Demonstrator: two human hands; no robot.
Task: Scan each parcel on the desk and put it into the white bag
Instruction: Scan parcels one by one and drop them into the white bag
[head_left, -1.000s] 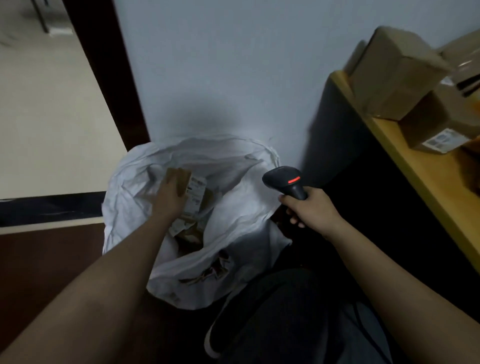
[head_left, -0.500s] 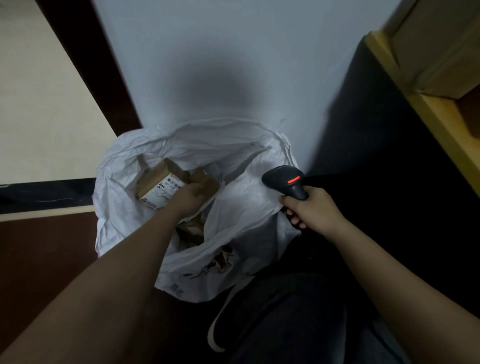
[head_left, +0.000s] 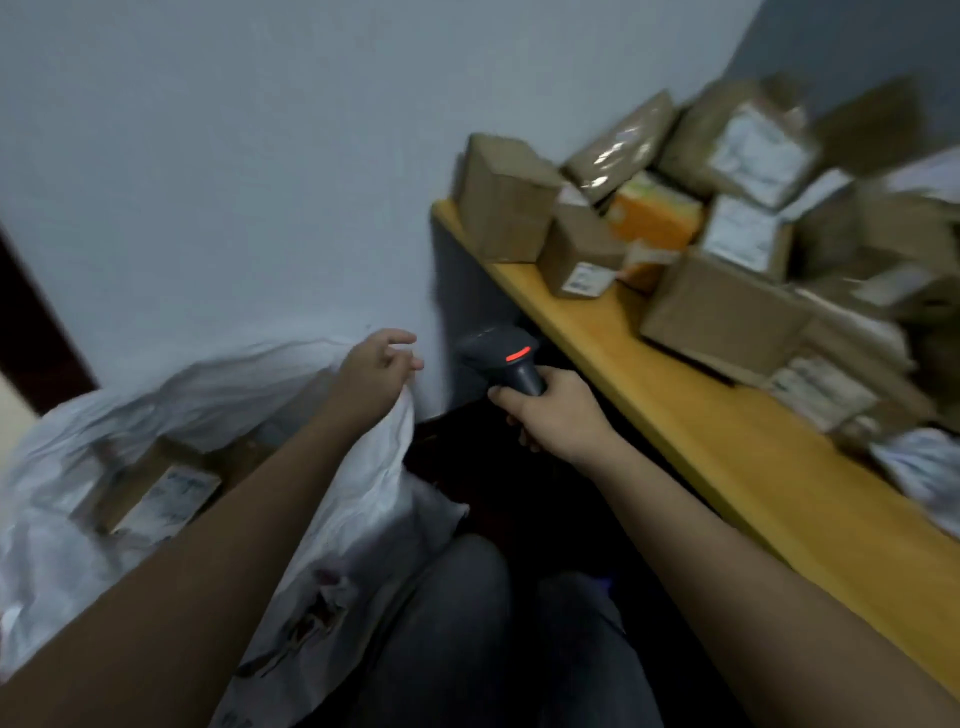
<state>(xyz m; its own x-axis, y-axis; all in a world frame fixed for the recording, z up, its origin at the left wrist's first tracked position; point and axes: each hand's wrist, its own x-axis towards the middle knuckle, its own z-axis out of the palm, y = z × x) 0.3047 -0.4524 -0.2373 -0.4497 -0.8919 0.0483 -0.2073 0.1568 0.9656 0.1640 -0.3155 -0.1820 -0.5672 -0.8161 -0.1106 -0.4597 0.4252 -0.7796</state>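
- Parcels (head_left: 727, 218) are heaped at the upper right of the frame on the yellow tabletop (head_left: 691, 415), several leaning on one another; if one is pulled from low in the heap, it is judged that the others could be tipped over the near edge.
- The white bag (head_left: 363, 499) is seen at the lower left, its mouth slumped; a later parcel could be caught on the sagging rim.
- One boxed parcel (head_left: 156, 493) is seen inside the bag, label up, its long axis apparently running from lower left to upper right.
- The left hand (head_left: 376, 371) is held empty over the bag's rim, fingers loosely spread; whether the rim is touched cannot be told.
- The scanner (head_left: 501, 358) is gripped by the right hand (head_left: 550, 415), its head pointed towards the upper left of the frame, away from the heap; a label could be misread unless it is turned.
- Labels are blurred, so their facing cannot be told.
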